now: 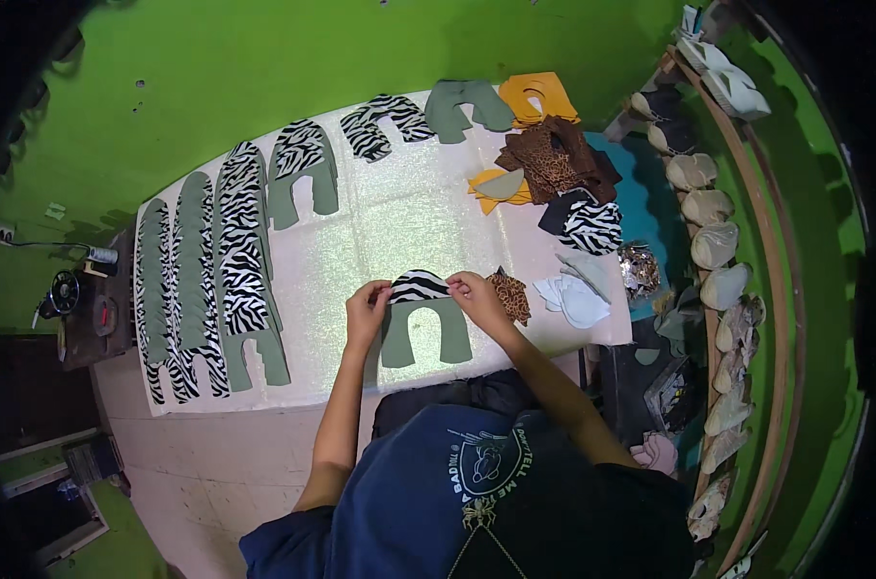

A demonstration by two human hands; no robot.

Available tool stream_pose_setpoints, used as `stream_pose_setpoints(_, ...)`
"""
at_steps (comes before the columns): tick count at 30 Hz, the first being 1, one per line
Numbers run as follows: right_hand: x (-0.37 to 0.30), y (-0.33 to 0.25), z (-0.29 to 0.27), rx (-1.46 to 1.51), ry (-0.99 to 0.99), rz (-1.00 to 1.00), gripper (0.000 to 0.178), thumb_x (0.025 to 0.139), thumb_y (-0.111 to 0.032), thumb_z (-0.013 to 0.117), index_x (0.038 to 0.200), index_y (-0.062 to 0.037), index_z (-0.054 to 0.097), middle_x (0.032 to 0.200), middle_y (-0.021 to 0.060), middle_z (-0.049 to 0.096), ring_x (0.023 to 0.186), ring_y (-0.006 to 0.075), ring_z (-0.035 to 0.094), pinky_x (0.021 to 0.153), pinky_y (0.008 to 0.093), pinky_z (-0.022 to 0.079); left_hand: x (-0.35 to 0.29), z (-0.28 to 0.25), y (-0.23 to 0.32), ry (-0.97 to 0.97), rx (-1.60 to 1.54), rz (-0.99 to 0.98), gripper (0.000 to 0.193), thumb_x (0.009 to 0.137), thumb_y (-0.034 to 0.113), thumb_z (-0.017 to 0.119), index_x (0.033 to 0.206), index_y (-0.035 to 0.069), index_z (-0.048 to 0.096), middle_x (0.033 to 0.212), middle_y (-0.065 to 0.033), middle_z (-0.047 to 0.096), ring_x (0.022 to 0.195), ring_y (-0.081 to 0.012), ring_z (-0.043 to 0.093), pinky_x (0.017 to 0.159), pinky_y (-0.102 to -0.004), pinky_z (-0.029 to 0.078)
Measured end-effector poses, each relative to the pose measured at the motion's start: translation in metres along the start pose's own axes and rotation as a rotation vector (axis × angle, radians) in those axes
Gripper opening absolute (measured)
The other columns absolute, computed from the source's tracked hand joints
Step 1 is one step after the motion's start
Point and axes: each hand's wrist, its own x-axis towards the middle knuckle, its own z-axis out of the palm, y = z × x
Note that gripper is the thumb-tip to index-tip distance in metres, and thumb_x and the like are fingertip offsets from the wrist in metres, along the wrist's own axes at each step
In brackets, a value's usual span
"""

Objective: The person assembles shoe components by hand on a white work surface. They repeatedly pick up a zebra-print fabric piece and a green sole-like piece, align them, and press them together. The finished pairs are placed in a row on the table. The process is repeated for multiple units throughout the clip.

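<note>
A zebra-print half-moon fabric piece (420,286) lies along the curved top of a sage-green U-shaped piece (397,338) on the pale table cover. My left hand (367,311) pinches the half-moon's left corner, and my right hand (477,299) pinches its right corner. The green piece's two legs point toward me. Just past my right hand, partly covered by it, lies a small stack of leopard-print pieces (511,297). White and grey cut pieces (578,299) rest farther right.
Overlapping rows of green and zebra pieces (245,241) cover the table's left side. Zebra U-shapes (366,135), green U-shapes (448,101), yellow pieces (530,87) and brown leopard pieces (544,159) line the far side. Shoe forms (713,246) stand on a wooden rack at right.
</note>
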Motion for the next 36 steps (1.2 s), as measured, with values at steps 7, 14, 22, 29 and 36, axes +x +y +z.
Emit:
stream_pose_setpoints(7, 0.0, -0.001, -0.002, -0.01, 0.006, -0.014, 0.015, 0.08, -0.002, 0.058, 0.094, 0.0029, 0.058, 0.085, 0.0139, 0.06, 0.076, 0.0207, 0.061, 0.068, 0.029, 0.049, 0.0, 0.002, 0.0, 0.001, -0.017, -0.006, 0.017, 0.082, 0.007, 0.062, 0.096, -0.003, 0.062, 0.084, -0.0084, 0.065, 0.077, -0.0121, 0.061, 0.071, -0.0237, 0.048)
stream_pose_setpoints(14, 0.0, 0.005, 0.0, -0.047, 0.003, -0.045, 0.015, 0.08, -0.004, 0.058, 0.094, 0.0024, 0.058, 0.086, 0.0135, 0.06, 0.076, 0.0216, 0.061, 0.068, 0.0302, 0.049, 0.001, 0.002, -0.004, -0.005, 0.015, -0.01, 0.017, 0.083, 0.006, 0.061, 0.096, -0.004, 0.062, 0.086, -0.0096, 0.066, 0.079, -0.0133, 0.062, 0.072, -0.0242, 0.049)
stream_pose_setpoints(22, 0.0, 0.009, 0.004, -0.071, 0.031, -0.072, 0.014, 0.08, -0.003, 0.057, 0.093, 0.0004, 0.058, 0.087, 0.0138, 0.059, 0.077, 0.0232, 0.061, 0.069, 0.0306, 0.049, -0.001, 0.003, -0.001, 0.005, 0.004, -0.004, 0.017, 0.084, 0.008, 0.06, 0.096, -0.003, 0.062, 0.086, -0.0095, 0.066, 0.079, -0.0126, 0.062, 0.072, -0.0237, 0.048)
stream_pose_setpoints(29, -0.001, 0.005, 0.003, -0.064, 0.025, -0.052, 0.014, 0.081, -0.005, 0.057, 0.094, 0.0007, 0.058, 0.087, 0.0135, 0.06, 0.077, 0.0234, 0.061, 0.069, 0.0313, 0.049, 0.0, 0.004, -0.004, 0.003, 0.001, -0.018, 0.017, 0.084, 0.007, 0.06, 0.096, -0.003, 0.062, 0.086, -0.0088, 0.065, 0.08, -0.0122, 0.062, 0.073, -0.0239, 0.048)
stream_pose_setpoints(36, 0.0, 0.006, 0.004, -0.1, 0.02, -0.021, 0.015, 0.081, -0.007, 0.057, 0.094, -0.0007, 0.059, 0.088, 0.0144, 0.06, 0.078, 0.0234, 0.061, 0.069, 0.0316, 0.049, 0.0, 0.004, -0.007, 0.004, 0.009, 0.006, 0.018, 0.084, 0.009, 0.061, 0.097, -0.003, 0.062, 0.087, -0.0092, 0.065, 0.08, -0.0134, 0.062, 0.074, -0.0245, 0.049)
